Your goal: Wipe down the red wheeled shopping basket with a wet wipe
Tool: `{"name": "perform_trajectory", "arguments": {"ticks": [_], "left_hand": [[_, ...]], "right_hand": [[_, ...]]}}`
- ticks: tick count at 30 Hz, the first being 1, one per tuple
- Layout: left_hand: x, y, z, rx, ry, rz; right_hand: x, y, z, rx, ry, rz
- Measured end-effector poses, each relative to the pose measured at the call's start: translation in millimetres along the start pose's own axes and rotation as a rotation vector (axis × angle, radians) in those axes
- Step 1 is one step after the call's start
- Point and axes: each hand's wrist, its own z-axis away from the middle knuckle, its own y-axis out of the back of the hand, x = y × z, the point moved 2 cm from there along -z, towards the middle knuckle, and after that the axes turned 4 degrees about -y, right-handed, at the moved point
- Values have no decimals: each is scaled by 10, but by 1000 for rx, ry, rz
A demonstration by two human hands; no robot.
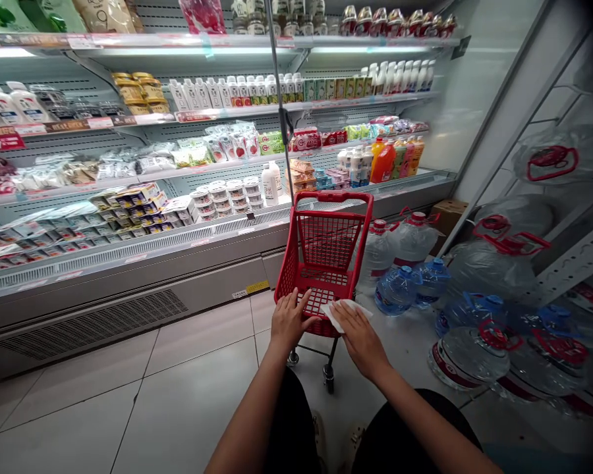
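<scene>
A small red shopping cart [329,240] with a lattice plastic basket stands upright right in front of me. My left hand [290,318] rests on the near left corner of its basket, fingers apart and holding nothing. My right hand [356,331] presses a white cloth or tissue [333,318] against the near right edge of the basket. The cloth sticks out on both sides of the right fingers. Below the basket, the cart's dark metal legs and wheels touch the floor.
Behind the cart runs a refrigerated display [217,249] stocked with cartons, cups and bottles. Large water bottles [398,289] crowd the floor to the right, beside a rack. A thin dark pole [279,99] rises behind the cart. My knees are below my arms.
</scene>
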Motion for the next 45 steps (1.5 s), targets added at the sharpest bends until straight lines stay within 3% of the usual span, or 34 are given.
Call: {"name": "perform_trajectory", "arguments": {"ticks": [3, 6, 9, 12, 16, 20, 28, 31, 34, 37, 39, 42, 45], "left_hand": [[330, -30, -8, 33, 35, 0], [487, -15, 10, 27, -93, 56], [385, 45, -12, 35, -245, 79], [216, 73, -89, 52, -308, 63], [218, -20, -165, 76, -368, 77], [351, -128, -163, 138, -314, 60], [767, -181, -75, 212, -222, 38], [941, -184, 12, 228, -199, 48], [1020, -134, 76, 221, -288, 69], [953, -51, 17, 190, -482, 62], [798, 2, -121, 168, -520, 42], [447, 63, -411, 161, -342, 9], [197, 89, -612, 143, -284, -14]], "right_hand": [[-4, 103, 241, -16, -46, 62], [208, 238, 400, -6, -88, 105], [507, 334, 490, 24, -157, 93], [772, 355, 512, 77, -248, 36], [959, 317, 463, 138, -296, -9], [858, 232, 392, 131, -265, -8], [199, 70, 336, 42, -111, -65], [200, 142, 424, 27, -82, -107], [380, 260, 578, -16, -62, -122], [700, 381, 721, -3, -106, -116], [965, 449, 770, 33, -162, -111], [1350, 525, 766, 70, -228, -110], [1590, 558, 741, 114, -287, -130]]}}
